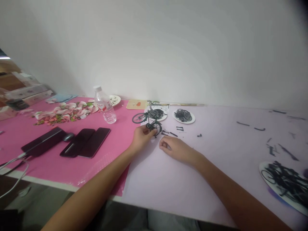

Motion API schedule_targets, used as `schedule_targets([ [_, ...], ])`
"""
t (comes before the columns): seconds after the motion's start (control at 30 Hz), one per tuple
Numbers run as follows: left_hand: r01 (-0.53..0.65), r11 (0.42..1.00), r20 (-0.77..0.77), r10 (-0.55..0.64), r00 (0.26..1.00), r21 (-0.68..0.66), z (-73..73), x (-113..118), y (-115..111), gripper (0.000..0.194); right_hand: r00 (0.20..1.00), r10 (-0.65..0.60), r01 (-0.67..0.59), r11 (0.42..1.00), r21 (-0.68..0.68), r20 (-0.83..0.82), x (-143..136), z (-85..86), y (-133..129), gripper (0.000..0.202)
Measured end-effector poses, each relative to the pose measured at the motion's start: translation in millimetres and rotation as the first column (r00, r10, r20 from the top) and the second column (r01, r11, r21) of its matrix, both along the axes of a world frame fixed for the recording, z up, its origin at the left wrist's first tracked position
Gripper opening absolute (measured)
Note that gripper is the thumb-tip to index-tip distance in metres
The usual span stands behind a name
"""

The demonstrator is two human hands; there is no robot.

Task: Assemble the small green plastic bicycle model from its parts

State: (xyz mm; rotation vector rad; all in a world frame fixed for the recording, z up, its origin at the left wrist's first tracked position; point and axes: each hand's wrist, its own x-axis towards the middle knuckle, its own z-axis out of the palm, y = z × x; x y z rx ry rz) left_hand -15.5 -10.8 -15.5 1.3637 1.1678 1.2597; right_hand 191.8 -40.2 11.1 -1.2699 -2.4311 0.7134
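One bike, small and black, is in the left hand, two hands being in view. Four white plates stand on the desk: one behind the single bottle, two beyond the hands, one at the right edge; the last three bear black pieces. Two phones lie together on the pink side. Two wheels show on the bike, its long axis slanting from far left to near right; which end is the front I cannot tell. It sits just past the left fingertips, over the seam between pink and lavender, the nearer wheel pinched between thumb and fingers. The right hand is just right of it and nearer, apart from the bike, fingers curled in to the thumb; whether it grips something I cannot tell. Several loose parts lie just beyond it.
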Motion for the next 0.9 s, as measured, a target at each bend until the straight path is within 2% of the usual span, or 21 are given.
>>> schedule_targets([
  [0.2,-0.033,0.999,-0.067,0.034,0.997,0.01,4.3,1.4,-3.2,0.035,0.998,0.007,-0.006,1.0,0.016,-0.062,1.6,-5.1,1.7,0.008],
  [0.37,-0.009,1.0,-0.072,0.008,0.997,-0.026,8.2,2.1,-6.6,0.036,0.991,0.042,-0.033,0.997,0.071,-0.131,2.1,-10.6,2.6,0.009],
  [0.57,-0.005,0.999,-0.089,0.0,0.996,-0.05,8.1,2.0,-7.7,0.042,0.997,0.014,-0.009,0.998,0.068,-0.073,-0.2,-13.9,1.8,0.004],
  [0.73,-0.033,0.999,-0.119,0.027,0.993,-0.044,7.0,2.7,-7.5,0.042,0.999,0.042,-0.039,0.992,0.118,-0.023,-1.1,-20.3,2.2,0.006],
  [0.83,-0.052,0.999,-0.148,0.049,0.988,-0.014,6.3,2.9,-7.7,0.039,0.996,0.022,-0.01,0.99,0.139,-0.088,-1.3,-21.4,3.3,0.01],
  [0.9,-0.052,0.999,-0.167,0.05,0.985,-0.004,6.7,3.0,-8.4,0.037,0.983,-0.034,0.06,0.988,0.143,-0.179,-2.3,-20.8,5.0,0.011],
])
